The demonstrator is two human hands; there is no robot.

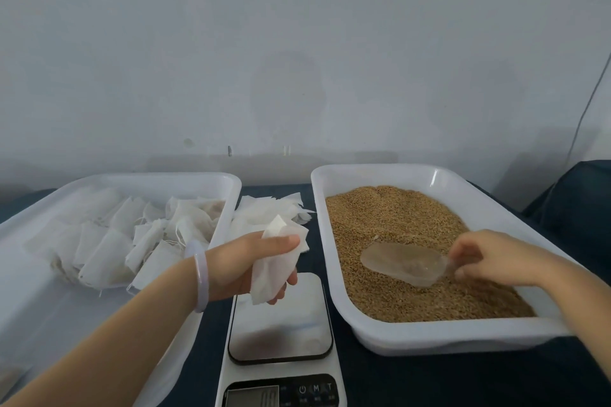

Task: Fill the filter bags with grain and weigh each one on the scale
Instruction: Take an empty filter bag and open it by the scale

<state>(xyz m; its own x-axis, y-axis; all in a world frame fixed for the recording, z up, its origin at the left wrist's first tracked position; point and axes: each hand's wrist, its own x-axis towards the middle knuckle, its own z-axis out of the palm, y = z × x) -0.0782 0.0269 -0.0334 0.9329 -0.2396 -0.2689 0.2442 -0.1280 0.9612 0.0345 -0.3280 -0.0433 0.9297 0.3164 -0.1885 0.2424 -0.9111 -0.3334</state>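
Left hand (254, 261) grips a filter bag (276, 269) — right hand (486, 254) pinches the scoop (401, 263).

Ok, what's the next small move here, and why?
Probably push the scoop into the grain and lift a scoopful: the right hand grips its handle, the scoop looks empty, and the left hand holds a limp filter bag near the scale.

Bag in one hand, scoop in the other.
Left hand (251, 261) grips a bag (274, 269) above the scale (281, 317) at lower centre; right hand (489, 258) holds the scoop (401, 263) on the grain (396, 215).
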